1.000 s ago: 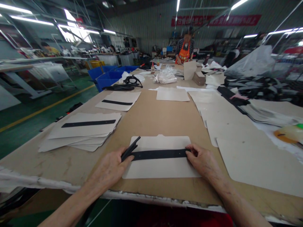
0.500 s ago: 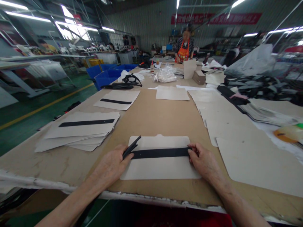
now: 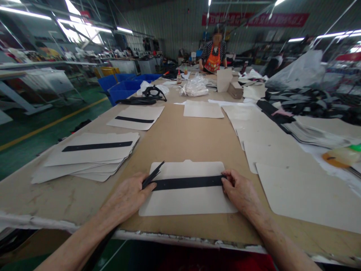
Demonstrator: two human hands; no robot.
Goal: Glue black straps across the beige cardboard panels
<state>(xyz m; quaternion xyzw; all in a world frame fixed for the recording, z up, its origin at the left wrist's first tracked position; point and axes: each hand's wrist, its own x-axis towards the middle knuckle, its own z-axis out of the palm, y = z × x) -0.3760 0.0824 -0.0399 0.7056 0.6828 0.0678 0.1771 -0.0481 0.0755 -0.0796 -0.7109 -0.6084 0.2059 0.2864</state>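
Note:
A pale cut panel (image 3: 186, 199) lies flat at the near edge of the long table (image 3: 180, 139). Across its middle runs a black strap (image 3: 187, 183). My left hand (image 3: 128, 195) is closed on a bunch of spare black straps (image 3: 152, 175) that stick up and to the right, and its fingers rest at the laid strap's left end. My right hand (image 3: 239, 190) has its fingers curled and pinching the strap's right end against the panel.
Left lie a stack of panels with a strap on top (image 3: 93, 154) and a second strapped panel (image 3: 137, 117). Bare panels (image 3: 282, 165) overlap on the right beside dark material (image 3: 307, 103). Blue bins (image 3: 121, 84) stand left. A person in an orange apron (image 3: 213, 56) works at the far end.
My hands stay on the strap's ends. The view has tilted down slightly, and the spare straps in my left hand lean a bit further over.

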